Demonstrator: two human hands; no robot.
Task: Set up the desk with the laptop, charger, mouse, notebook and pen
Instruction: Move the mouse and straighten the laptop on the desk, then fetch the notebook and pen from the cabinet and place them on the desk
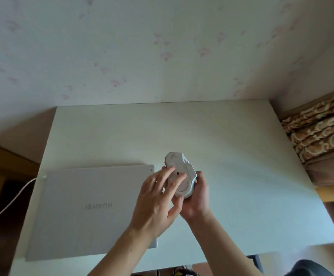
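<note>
A white mouse (pixel 179 172) is held belly-up above the middle of the white desk (pixel 241 156). My right hand (pixel 197 196) cups it from below and the right. My left hand (pixel 156 200) rests its fingertips on the mouse's underside, fingers spread. A closed silver laptop (pixel 86 212) lies flat on the left half of the desk. A white charger cable (pixel 9 204) is plugged into the laptop's far left corner and trails off the desk's left edge. No notebook or pen is in view.
The desk stands against a pale floral-papered wall (pixel 162 56). A patterned brown sofa or bed edge (pixel 321 132) is at the right. Wooden furniture (pixel 3 160) sits to the left. Dark objects lie below the desk's near edge.
</note>
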